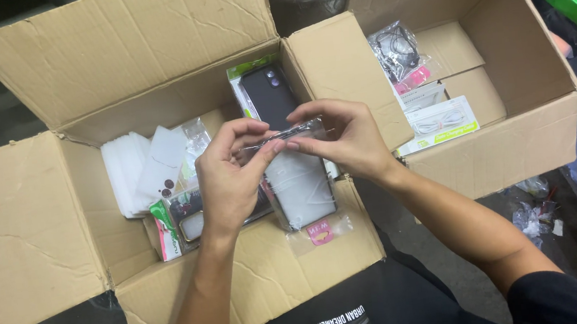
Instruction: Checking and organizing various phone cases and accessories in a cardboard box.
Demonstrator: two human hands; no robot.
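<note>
Both hands, left hand [228, 182] and right hand [343, 138], pinch the top edge of a clear plastic sleeve [299, 182] above the left cardboard box [31, 232]. White cases [136, 172] and a black phone case [269, 96] lie beneath; a second box [515, 138] holds cable packets [439, 123].

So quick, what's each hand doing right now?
Left hand: closed, pinching the top edge of a clear sleeve with a phone case inside.
Right hand: closed, pinching the same edge from the other side.
</note>
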